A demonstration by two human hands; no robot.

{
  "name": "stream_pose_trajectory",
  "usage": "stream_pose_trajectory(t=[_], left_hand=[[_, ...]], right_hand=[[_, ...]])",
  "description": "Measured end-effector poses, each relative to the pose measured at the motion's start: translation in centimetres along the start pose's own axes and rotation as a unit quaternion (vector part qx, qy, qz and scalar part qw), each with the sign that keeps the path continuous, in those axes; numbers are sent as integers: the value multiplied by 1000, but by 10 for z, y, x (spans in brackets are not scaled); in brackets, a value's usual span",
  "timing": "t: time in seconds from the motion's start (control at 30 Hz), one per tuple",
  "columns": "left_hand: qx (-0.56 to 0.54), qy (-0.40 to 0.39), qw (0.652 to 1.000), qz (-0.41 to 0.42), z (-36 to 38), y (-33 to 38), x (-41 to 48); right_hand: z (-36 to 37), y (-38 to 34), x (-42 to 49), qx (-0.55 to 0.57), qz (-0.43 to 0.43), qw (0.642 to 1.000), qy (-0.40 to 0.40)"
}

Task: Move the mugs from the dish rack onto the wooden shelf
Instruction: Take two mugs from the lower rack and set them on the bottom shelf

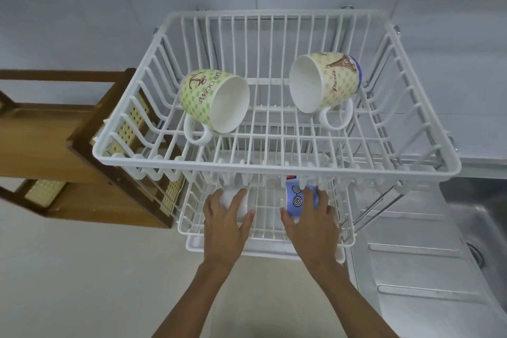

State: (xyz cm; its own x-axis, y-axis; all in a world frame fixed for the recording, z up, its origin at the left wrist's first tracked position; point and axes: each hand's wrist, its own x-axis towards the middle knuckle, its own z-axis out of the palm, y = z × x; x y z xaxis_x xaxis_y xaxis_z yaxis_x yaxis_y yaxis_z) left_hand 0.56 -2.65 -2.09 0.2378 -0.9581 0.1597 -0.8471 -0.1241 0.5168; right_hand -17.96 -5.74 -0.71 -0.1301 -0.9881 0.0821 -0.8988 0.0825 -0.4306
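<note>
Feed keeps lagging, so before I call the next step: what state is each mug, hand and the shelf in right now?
green mug: on its side, upper tier
Paris mug: on its side, upper tier
white mug: lower tier, gripped by left hand
blue spiral mug: lower tier, gripped by right hand
wooden shelf: no mugs visible

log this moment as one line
left hand: on white mug | right hand: on blue spiral mug | lower rack tier

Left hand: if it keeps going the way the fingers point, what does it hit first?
The left hand already rests on the white mug in the lower rack, so that comes first. Beyond it, probably the rack's wires under the upper tier; depth there is unclear.
</note>
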Motion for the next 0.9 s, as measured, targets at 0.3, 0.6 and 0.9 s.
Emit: stream_pose_trajectory(t=[0.3,0.6,0.9], left_hand=[[-91,-24,993,-78,-8,0,0],[-257,-2,956,-139,-44,1,-9],[-358,44,914,-188,-107,-56,-57]], right_hand=[[-11,3,2,140,21,990,-1],[-52,-17,-32,304,39,952,25],[-38,-72,-100,396,55,917,-20]])
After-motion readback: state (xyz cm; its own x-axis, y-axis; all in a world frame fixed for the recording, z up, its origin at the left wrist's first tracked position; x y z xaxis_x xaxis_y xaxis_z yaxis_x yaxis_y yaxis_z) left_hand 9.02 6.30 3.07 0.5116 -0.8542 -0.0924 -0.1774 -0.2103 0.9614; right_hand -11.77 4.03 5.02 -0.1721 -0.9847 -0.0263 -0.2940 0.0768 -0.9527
